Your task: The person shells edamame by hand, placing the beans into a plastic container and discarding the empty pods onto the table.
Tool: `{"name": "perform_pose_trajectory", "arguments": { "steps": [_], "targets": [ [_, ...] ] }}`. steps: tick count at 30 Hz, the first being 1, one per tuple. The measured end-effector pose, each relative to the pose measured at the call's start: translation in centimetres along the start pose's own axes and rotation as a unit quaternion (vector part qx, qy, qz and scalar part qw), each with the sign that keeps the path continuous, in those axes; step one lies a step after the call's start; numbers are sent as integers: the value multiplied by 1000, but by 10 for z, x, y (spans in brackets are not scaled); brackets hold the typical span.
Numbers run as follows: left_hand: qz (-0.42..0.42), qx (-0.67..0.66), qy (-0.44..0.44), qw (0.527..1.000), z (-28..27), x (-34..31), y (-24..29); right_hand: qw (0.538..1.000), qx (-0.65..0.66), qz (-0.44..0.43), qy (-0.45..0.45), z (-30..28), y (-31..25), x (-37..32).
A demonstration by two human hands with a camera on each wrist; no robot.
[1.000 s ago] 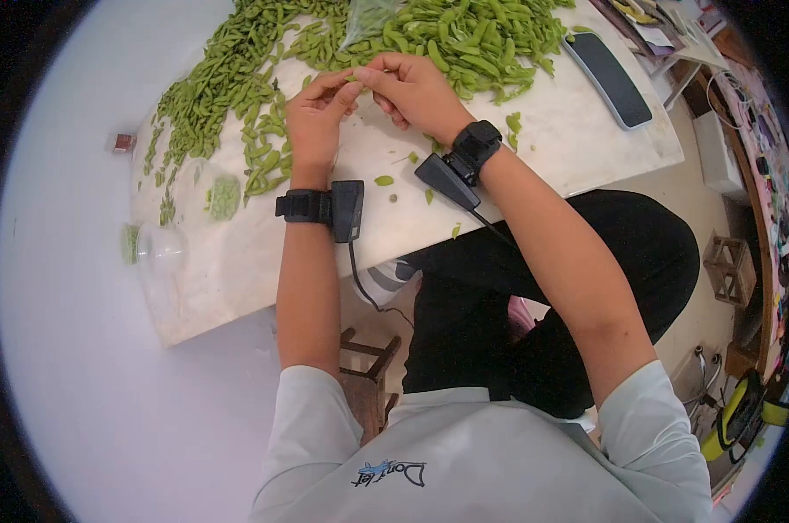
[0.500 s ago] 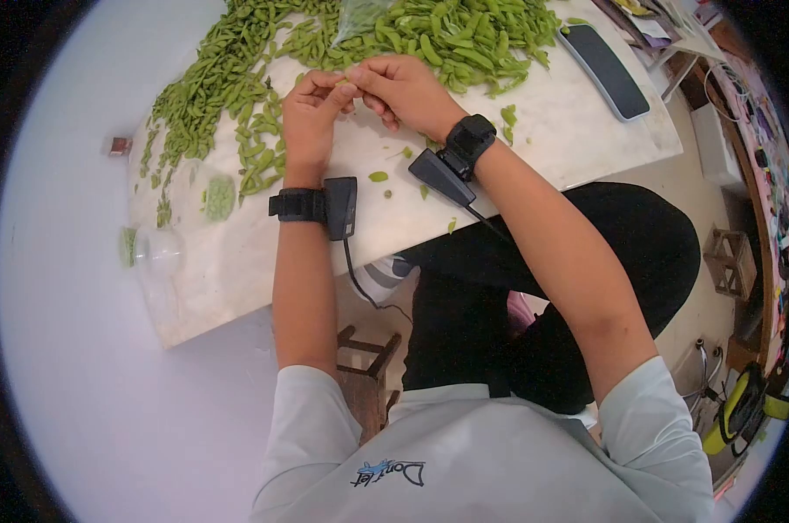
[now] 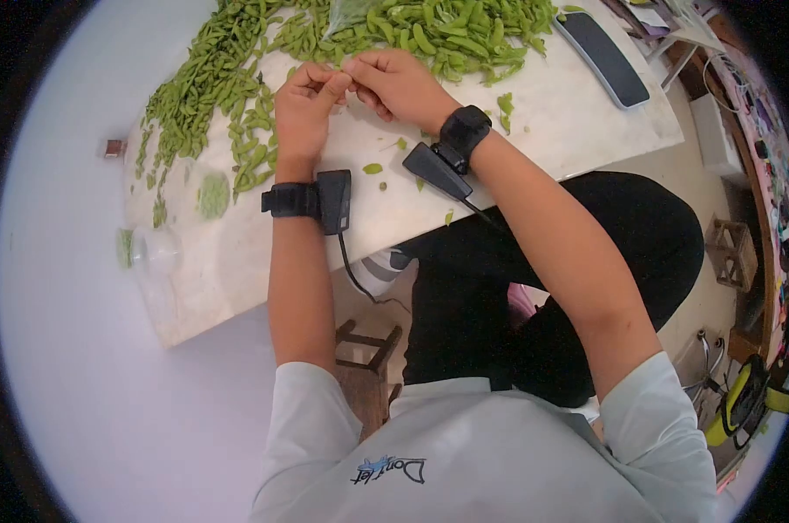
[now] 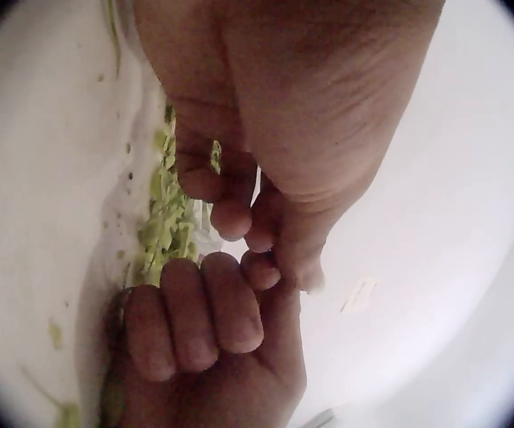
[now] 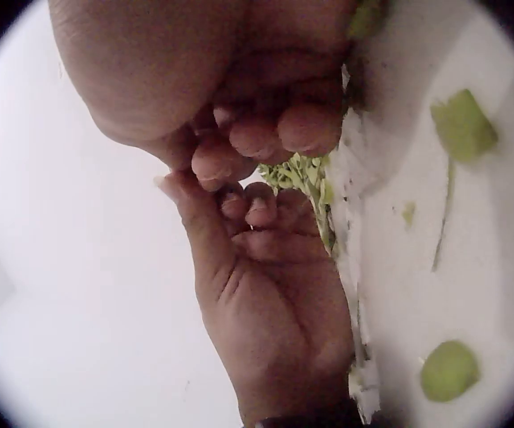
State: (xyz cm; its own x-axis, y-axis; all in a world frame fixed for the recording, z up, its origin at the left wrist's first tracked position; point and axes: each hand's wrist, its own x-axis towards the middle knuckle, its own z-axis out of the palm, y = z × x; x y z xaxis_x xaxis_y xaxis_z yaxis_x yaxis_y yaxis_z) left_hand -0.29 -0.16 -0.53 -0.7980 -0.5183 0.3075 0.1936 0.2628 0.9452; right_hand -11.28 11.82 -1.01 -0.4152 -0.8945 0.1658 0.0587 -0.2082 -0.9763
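My left hand [image 3: 303, 118] and right hand [image 3: 405, 87] meet fingertip to fingertip above the near part of the table. Between their thumbs and forefingers they pinch a small green soybean pod, mostly hidden by the fingers. The left wrist view has the left hand [image 4: 301, 116] above and the right hand's curled fingers [image 4: 190, 325] below, thumbs close together. Seen from the right wrist, the left hand [image 5: 275, 303] faces up beneath the right hand [image 5: 177, 62]. Just beyond the hands lies a heap of plump green pods [image 3: 464, 39]; more pods [image 3: 185, 109] spread to the left.
A clear plastic bag [image 3: 349, 17] lies among the pods. At the left, a clear container holds shelled green beans [image 3: 213, 195], near another clear plastic container [image 3: 161, 251]. A dark flat slab with a white edge [image 3: 602, 57] is at the right. Loose bits [image 3: 372, 168] dot the near tabletop.
Both hands shift slightly left and up in the head view, with fingertips still together. The green pod that showed between them is now mostly covered.
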Motion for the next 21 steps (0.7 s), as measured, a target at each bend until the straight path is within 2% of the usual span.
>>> {"name": "perform_pose_trajectory", "arguments": {
  "steps": [5,8,21],
  "targets": [
    [0,10,-10,1000,-1,-1,-1,1000,-9,-2,20,2,1,1],
    [-25,82,-30,996,-9,-1,-3,992,-126,-2,13,1,4,3],
    [9,149,10,989,-8,-4,0,997,-71,25,-6,0,2,2]
  ]
}}
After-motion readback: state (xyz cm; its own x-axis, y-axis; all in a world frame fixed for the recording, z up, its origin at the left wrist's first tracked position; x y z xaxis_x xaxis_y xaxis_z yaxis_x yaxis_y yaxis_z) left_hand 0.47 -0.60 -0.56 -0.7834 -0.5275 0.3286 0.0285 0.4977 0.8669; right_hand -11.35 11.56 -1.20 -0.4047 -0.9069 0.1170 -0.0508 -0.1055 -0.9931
